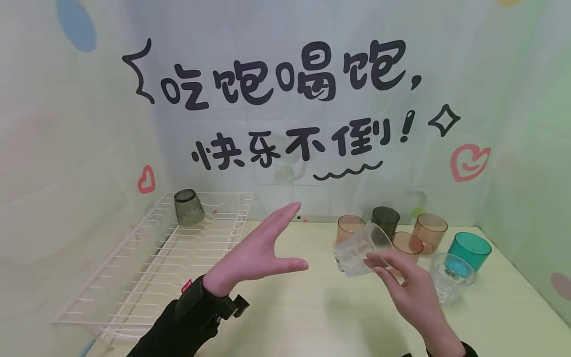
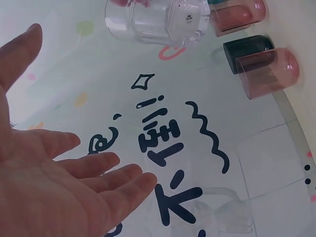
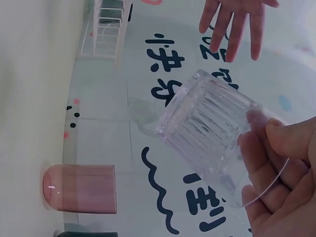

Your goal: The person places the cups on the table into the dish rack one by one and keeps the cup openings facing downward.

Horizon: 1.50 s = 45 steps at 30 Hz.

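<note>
My right hand grips a clear ribbed cup near its rim, thumb on one side and fingers on the other. The cup is tilted, its base pointing left toward my other hand; in the right wrist view the clear cup shows its ribbed wall. My left hand is raised with nothing in it, fingers straight and thumb spread apart, to the left of the cup with a gap between them. In the left wrist view the left palm faces the camera.
On the table at right stand several cups: pinkish ones, a dark one, a teal one and another clear one. At left, a white wire rack bears an upside-down grey cup. A printed curtain hangs behind.
</note>
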Each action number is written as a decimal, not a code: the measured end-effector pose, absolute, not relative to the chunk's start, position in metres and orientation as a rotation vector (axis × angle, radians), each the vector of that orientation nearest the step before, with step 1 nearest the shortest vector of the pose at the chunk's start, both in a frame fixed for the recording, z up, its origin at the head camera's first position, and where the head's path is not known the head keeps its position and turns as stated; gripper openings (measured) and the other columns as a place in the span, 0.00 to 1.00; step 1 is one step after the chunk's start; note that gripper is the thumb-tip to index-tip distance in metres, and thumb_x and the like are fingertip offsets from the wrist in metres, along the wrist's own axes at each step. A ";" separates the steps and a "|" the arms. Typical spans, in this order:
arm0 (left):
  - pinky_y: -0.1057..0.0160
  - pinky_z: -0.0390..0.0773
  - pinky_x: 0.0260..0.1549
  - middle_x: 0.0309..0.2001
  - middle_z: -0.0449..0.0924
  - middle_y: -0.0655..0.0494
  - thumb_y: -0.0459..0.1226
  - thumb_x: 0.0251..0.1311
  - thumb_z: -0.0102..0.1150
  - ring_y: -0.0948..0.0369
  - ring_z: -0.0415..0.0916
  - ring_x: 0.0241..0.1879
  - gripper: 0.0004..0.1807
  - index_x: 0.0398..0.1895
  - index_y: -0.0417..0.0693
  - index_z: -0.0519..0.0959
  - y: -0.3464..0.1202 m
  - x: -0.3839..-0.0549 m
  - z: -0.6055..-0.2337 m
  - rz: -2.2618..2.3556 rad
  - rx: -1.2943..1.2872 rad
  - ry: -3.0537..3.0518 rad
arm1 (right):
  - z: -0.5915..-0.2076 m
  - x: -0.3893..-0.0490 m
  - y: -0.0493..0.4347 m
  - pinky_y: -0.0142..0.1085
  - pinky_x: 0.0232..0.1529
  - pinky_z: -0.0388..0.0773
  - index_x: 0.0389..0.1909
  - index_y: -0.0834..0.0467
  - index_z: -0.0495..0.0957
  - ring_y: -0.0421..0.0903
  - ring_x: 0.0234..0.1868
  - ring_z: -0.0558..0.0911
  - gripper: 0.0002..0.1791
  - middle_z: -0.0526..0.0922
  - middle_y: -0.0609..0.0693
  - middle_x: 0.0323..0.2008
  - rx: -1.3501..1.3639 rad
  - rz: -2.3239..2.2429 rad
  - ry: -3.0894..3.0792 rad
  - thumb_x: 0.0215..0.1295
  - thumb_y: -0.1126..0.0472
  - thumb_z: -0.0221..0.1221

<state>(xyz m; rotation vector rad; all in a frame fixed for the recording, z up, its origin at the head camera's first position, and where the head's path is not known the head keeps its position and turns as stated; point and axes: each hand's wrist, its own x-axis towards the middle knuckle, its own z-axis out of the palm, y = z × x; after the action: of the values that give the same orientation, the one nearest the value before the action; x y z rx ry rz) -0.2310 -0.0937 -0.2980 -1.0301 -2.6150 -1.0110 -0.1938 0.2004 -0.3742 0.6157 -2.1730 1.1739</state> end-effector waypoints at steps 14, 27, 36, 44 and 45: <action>0.51 0.51 0.61 0.69 0.42 0.69 0.65 0.40 0.59 0.64 0.42 0.67 0.55 0.69 0.68 0.40 -0.076 -0.230 -0.304 -1.096 -1.069 -2.595 | -0.364 -0.192 0.190 0.32 0.42 0.74 0.46 0.52 0.75 0.40 0.44 0.78 0.14 0.79 0.44 0.42 0.630 1.324 -2.131 0.58 0.66 0.55; 0.58 0.60 0.57 0.68 0.44 0.72 0.60 0.41 0.63 0.65 0.49 0.65 0.52 0.68 0.68 0.43 -0.057 -0.228 -0.312 -1.322 -1.037 -2.491 | -0.351 -0.184 0.182 0.34 0.50 0.69 0.49 0.60 0.72 0.47 0.47 0.77 0.14 0.79 0.55 0.42 0.567 1.662 -2.001 0.61 0.67 0.52; 0.63 0.63 0.55 0.66 0.50 0.66 0.53 0.42 0.66 0.62 0.55 0.63 0.49 0.67 0.68 0.48 -0.044 -0.230 -0.318 -1.557 -1.023 -2.384 | -0.348 -0.181 0.173 0.38 0.52 0.69 0.49 0.62 0.71 0.50 0.48 0.76 0.15 0.79 0.55 0.43 0.529 1.807 -1.939 0.61 0.67 0.52; 0.62 0.64 0.54 0.65 0.55 0.63 0.48 0.45 0.65 0.61 0.60 0.60 0.45 0.67 0.68 0.51 -0.038 -0.230 -0.324 -1.786 -1.017 -2.317 | -0.347 -0.179 0.169 0.38 0.52 0.69 0.51 0.62 0.71 0.51 0.48 0.76 0.16 0.79 0.55 0.44 0.483 1.840 -1.919 0.61 0.65 0.52; 0.61 0.65 0.53 0.65 0.56 0.63 0.48 0.46 0.65 0.60 0.61 0.60 0.44 0.66 0.68 0.52 -0.037 -0.230 -0.325 -1.822 -1.024 -2.299 | -0.347 -0.180 0.169 0.38 0.52 0.69 0.50 0.62 0.71 0.51 0.48 0.76 0.16 0.79 0.55 0.44 0.479 1.851 -1.909 0.61 0.65 0.52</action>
<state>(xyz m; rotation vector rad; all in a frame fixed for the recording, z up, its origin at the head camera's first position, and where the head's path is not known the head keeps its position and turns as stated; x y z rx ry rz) -0.2302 -0.0369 -0.3245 -1.0240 -2.2991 -1.8222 -0.1796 0.1685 -0.3470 0.4793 -1.9095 1.8506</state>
